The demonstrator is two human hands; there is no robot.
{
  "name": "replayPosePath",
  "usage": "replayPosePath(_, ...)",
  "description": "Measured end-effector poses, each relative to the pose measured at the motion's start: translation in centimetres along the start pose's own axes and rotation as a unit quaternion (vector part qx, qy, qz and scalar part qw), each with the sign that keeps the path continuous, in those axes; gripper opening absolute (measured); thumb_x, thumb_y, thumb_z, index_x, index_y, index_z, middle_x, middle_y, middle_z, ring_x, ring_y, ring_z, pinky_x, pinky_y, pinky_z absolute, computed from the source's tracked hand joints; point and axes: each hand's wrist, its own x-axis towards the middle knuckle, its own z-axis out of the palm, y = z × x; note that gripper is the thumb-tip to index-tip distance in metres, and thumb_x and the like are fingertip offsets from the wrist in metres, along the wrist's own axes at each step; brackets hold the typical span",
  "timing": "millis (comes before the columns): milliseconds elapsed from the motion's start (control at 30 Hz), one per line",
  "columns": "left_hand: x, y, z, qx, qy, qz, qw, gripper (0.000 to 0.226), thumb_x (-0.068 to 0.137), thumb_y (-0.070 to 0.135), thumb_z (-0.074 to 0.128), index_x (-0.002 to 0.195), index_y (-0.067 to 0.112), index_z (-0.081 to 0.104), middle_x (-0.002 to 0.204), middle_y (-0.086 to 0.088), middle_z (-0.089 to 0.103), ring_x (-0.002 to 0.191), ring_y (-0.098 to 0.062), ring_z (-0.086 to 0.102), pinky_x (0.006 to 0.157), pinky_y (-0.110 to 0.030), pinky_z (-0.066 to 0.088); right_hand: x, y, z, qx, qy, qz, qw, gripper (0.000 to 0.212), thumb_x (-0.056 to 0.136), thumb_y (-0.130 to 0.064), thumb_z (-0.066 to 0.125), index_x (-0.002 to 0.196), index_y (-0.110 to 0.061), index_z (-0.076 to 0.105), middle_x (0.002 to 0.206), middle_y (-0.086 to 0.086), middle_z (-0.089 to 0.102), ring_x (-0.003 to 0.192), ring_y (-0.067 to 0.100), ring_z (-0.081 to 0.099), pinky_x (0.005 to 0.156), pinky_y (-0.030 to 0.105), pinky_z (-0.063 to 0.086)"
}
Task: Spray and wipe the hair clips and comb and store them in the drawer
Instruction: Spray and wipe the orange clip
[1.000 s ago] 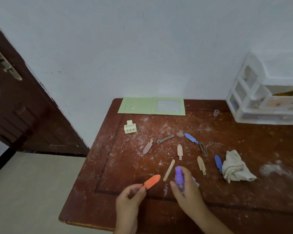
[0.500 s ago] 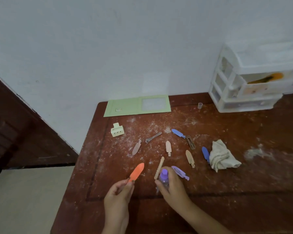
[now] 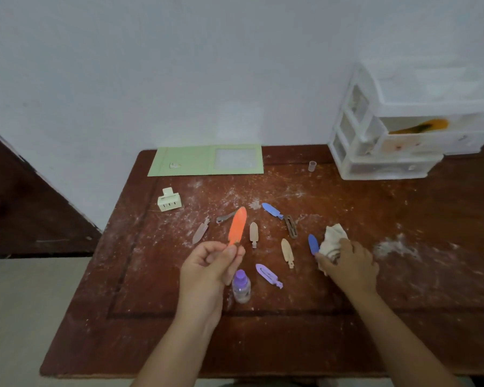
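Over the table [image 3: 403, 275], head view: your left hand [image 3: 207, 270] is pinching the orange clip [image 3: 237, 226] by its base, tip pointing toward 12 o'clock. At 3 o'clock, your right hand [image 3: 348, 265] is gripping the cloth [image 3: 333, 240], partly hiding it. Beside your left hand the spray bottle [image 3: 241, 286] is standing free, its near side hidden.

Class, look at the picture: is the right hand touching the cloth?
Touching. The head view shows the right hand laid over the cloth, its fingers curling round the near side, with no gap between them.
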Motion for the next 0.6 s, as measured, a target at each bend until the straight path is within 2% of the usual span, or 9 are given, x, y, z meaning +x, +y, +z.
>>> replayPosePath(67,-1.0,-0.2,1.6,0.023,-0.026,-0.013,0.999,0.023,0.08,-0.012,0.05,0.065,0.006,0.051,0.051,-0.002,0.067,0.053,-0.008,0.066,0.049,-0.019,0.051,1.0,0.6,0.0,0.017,-0.024,-0.022,0.999,0.05,0.082,-0.041,0.059,0.119,-0.008,0.049,0.121,0.015,0.051,0.111,0.031,0.045,0.088,0.038,0.039)
replayPosePath(167,-2.1,-1.4,3.7,0.04,-0.026,-0.023,0.999,0.024,0.078,-0.013,0.054,0.064,0.006,0.053,0.051,-0.003,0.065,0.053,-0.011,0.065,0.044,-0.016,0.049,1.1,1.2,-1.1,0.149,-0.023,-0.045,0.988,0.025,0.083,-0.013,0.06,0.105,-0.003,0.057,0.099,0.015,0.06,0.092,0.03,0.054,0.067,0.029,0.037)
replayPosePath(233,-2.3,-2.6,4.9,0.05,-0.012,-0.042,0.998,0.021,0.078,-0.013,0.055,0.068,0.006,0.056,0.051,-0.001,0.065,0.052,-0.009,0.065,0.045,-0.013,0.05,0.0,2.4,-2.6,0.302,-0.027,-0.042,0.952,0.01,0.084,-0.006,0.058,0.093,-0.01,0.059,0.077,0.002,0.061,0.074,0.023,0.057,0.056,0.024,0.036)
replayPosePath(267,-2.3,-3.3,5.4,0.057,-0.003,-0.053,0.997,0.019,0.078,-0.012,0.056,0.071,0.005,0.057,0.051,-0.001,0.065,0.052,-0.008,0.065,0.048,-0.013,0.052,-0.8,3.0,-3.6,0.371,-0.018,-0.058,0.927,0.011,0.085,-0.005,0.058,0.091,-0.014,0.058,0.073,-0.006,0.059,0.068,0.015,0.056,0.055,0.02,0.037)
replayPosePath(333,-2.3,-4.8,6.3,0.083,0.009,-0.074,0.994,0.017,0.078,-0.012,0.057,0.073,0.005,0.059,0.053,0.0,0.066,0.051,-0.006,0.065,0.05,-0.013,0.053,-2.4,4.0,-5.7,0.424,0.031,-0.151,0.893,0.018,0.084,-0.011,0.061,0.096,-0.024,0.057,0.085,-0.014,0.058,0.076,0.002,0.057,0.061,0.013,0.041)
replayPosePath(400,-2.5,-6.2,7.4,0.106,0.006,-0.088,0.99,0.019,0.078,-0.013,0.057,0.072,0.004,0.061,0.05,0.0,0.066,0.05,-0.006,0.065,0.05,-0.013,0.052,-3.3,4.6,-7.4,0.393,0.073,-0.284,0.872,0.025,0.078,-0.023,0.055,0.103,-0.026,0.057,0.105,-0.018,0.052,0.095,-0.009,0.051,0.073,0.006,0.043)
replayPosePath(433,-2.7,-6.7,8.0,0.115,0.0,-0.093,0.989,0.02,0.077,-0.013,0.057,0.07,0.005,0.061,0.05,0.0,0.067,0.05,-0.007,0.064,0.05,-0.013,0.052,-3.5,4.8,-8.0,0.358,0.078,-0.352,0.861,0.031,0.077,-0.022,0.052,0.108,-0.024,0.055,0.112,-0.018,0.048,0.102,-0.01,0.046,0.08,0.004,0.04)
replayPosePath(533,-3.3,-7.6,9.7,0.145,-0.037,-0.082,0.985,0.022,0.074,-0.013,0.06,0.064,0.006,0.066,0.053,0.0,0.068,0.052,-0.007,0.064,0.054,-0.014,0.053,-3.1,5.0,-8.3,0.245,0.056,-0.502,0.827,0.042,0.076,-0.011,0.05,0.116,-0.022,0.052,0.127,-0.01,0.045,0.102,0.005,0.044,0.089,0.009,0.034)
replayPosePath(600,-3.6,-7.7,10.4,0.168,-0.053,-0.06,0.983,0.027,0.072,-0.014,0.062,0.059,0.009,0.069,0.055,-0.002,0.068,0.052,-0.007,0.063,0.053,-0.016,0.053,-2.8,5.3,-7.8,0.216,0.039,-0.537,0.814,0.046,0.076,-0.008,0.048,0.119,-0.024,0.05,0.127,-0.014,0.046,0.094,0.008,0.043,0.087,0.013,0.037)
